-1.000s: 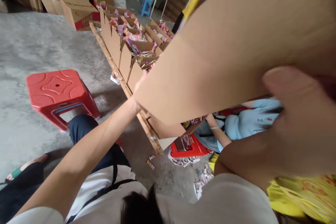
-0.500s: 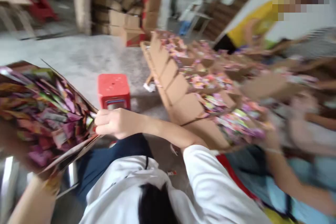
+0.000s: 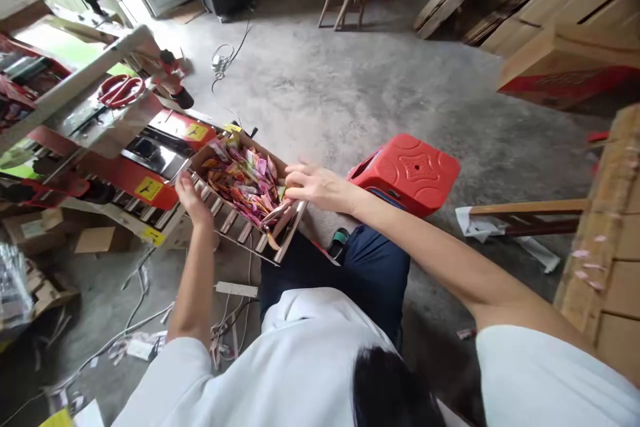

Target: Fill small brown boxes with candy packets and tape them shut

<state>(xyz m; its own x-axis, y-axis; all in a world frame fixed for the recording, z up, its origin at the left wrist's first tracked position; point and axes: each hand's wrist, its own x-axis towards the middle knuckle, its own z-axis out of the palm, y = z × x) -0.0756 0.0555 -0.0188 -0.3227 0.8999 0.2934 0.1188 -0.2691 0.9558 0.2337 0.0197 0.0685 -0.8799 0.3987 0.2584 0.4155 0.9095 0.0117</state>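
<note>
A cardboard box [image 3: 274, 159] full of small, shiny, mostly pink and purple packets [image 3: 245, 180] rests on the metal rollers [image 3: 230, 221] at the end of a taping machine [image 3: 150, 167]. Beside the box's left side is my left hand [image 3: 193, 200], fingers stretched upward and holding nothing. My right hand [image 3: 320, 188] is over the box's right edge, near a folded flap and the packets. Its fingers are bent but apart, and slightly blurred. Whether the fingertips touch the flap I cannot tell.
A red plastic stool [image 3: 413, 173] stands right of my knees. Red-handled scissors [image 3: 120, 90] lie on the machine. Cables [image 3: 125, 330] and a power strip [image 3: 236, 289] are low on the left. A wooden table edge [image 3: 600, 227] and a large carton [image 3: 565, 67] are at the right.
My view has swung left, away from the table of packet-filled boxes. The box, earlier held between my hands, now sits on the machine's rollers, and my left hand is off it.
</note>
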